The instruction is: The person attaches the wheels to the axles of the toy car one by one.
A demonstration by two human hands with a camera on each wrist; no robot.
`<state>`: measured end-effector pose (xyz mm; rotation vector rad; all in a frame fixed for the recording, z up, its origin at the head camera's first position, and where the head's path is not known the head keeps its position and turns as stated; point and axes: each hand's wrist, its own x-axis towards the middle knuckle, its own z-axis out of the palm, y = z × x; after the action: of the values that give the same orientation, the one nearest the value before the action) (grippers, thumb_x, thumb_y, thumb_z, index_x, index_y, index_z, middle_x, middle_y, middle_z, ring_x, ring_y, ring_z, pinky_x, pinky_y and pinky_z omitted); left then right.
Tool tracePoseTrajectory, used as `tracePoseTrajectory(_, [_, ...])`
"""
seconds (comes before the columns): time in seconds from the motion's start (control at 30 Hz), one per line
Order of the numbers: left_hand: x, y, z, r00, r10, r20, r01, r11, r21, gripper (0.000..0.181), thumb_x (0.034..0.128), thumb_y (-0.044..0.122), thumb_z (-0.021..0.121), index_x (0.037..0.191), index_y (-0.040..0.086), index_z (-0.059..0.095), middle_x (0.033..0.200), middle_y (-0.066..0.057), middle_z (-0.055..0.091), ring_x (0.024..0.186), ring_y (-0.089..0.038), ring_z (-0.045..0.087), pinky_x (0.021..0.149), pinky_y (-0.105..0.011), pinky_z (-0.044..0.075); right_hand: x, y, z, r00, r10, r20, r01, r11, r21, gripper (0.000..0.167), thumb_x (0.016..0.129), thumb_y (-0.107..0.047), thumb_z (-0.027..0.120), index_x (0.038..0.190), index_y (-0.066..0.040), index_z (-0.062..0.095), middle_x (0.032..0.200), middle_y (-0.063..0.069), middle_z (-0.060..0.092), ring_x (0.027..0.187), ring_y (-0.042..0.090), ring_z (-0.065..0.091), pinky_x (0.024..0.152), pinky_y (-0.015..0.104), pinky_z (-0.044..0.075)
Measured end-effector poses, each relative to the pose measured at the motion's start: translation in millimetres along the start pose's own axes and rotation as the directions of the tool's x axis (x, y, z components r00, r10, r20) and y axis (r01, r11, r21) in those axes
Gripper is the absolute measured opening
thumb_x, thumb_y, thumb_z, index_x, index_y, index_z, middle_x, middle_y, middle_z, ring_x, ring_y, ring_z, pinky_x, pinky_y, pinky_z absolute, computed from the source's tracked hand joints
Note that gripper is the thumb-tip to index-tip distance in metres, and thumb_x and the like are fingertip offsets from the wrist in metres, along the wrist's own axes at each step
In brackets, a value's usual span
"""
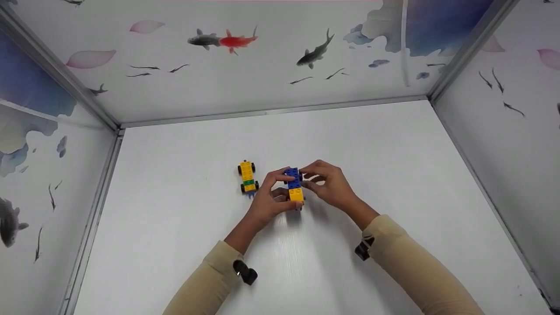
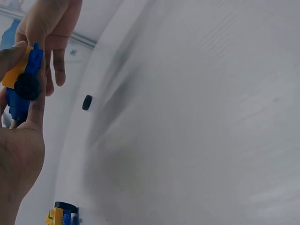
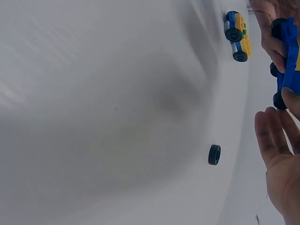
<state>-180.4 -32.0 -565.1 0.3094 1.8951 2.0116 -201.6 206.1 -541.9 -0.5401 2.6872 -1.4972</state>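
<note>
A toy block car [image 1: 294, 178], blue at the far end and yellow at the near end, is held above the white table. My left hand [image 1: 267, 203] grips it from the left, fingers along the far part and thumb at the yellow end. On the right side, my right hand [image 1: 330, 186] pinches a black wheel [image 3: 280, 100] at the car's far end with thumb and forefinger; its other fingers spread loosely. Another black wheel [image 2: 27, 86] shows near the left fingers. The car's underside is partly hidden by the hands.
A second toy car [image 1: 247, 175], yellow with a green block and black wheels, stands on the table [image 1: 183, 245] left of the hands. A loose black wheel [image 3: 214, 154] stands on its tread below the hands. Printed panels [image 1: 262, 83] wall the table at the back and sides.
</note>
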Motion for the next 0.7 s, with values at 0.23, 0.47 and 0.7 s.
tracePoseTrajectory(0.23, [-3.2, -0.3, -4.2, 0.999, 0.002, -0.034, -0.003, 1.000, -0.018, 0.067, 0.0880, 0.009, 0.094, 0.144, 0.026, 0.062, 0.178, 0.008, 0.032, 0.123, -0.030, 0.071, 0.106, -0.034, 0.064, -0.1, 11.1, -4.1, 1.000, 0.024, -0.006, -0.025, 0.993, -0.118, 0.045, 0.097, -0.007, 0.086, 0.140, -0.008, 0.075, 0.134, 0.018, 0.073, 0.118, 0.040, 0.073, 0.105, 0.055, 0.064])
tracePoseTrajectory(0.47, [-3.7, -0.1, -4.7, 0.998, -0.025, -0.065, 0.025, 1.000, -0.012, 0.068, 0.0870, 0.008, 0.095, 0.143, 0.028, 0.062, 0.176, 0.012, 0.034, 0.126, -0.029, 0.070, 0.107, -0.034, 0.063, 0.4, 20.5, -6.3, 0.990, 0.138, -0.010, -0.136, 0.966, -0.219, 0.046, 0.099, -0.013, 0.084, 0.144, -0.009, 0.072, 0.141, 0.013, 0.069, 0.124, 0.038, 0.069, 0.112, 0.053, 0.061])
tracePoseTrajectory(0.7, [-3.6, 0.2, -4.0, 0.996, -0.032, -0.078, 0.032, 0.999, 0.006, 0.067, 0.0867, 0.014, 0.097, 0.142, 0.030, 0.063, 0.176, 0.014, 0.033, 0.128, -0.028, 0.069, 0.108, -0.035, 0.063, 2.3, 29.4, -6.3, 0.974, 0.228, -0.019, -0.224, 0.936, -0.271, 0.047, 0.102, -0.011, 0.080, 0.147, -0.012, 0.070, 0.150, 0.010, 0.066, 0.138, 0.036, 0.065, 0.117, 0.051, 0.058])
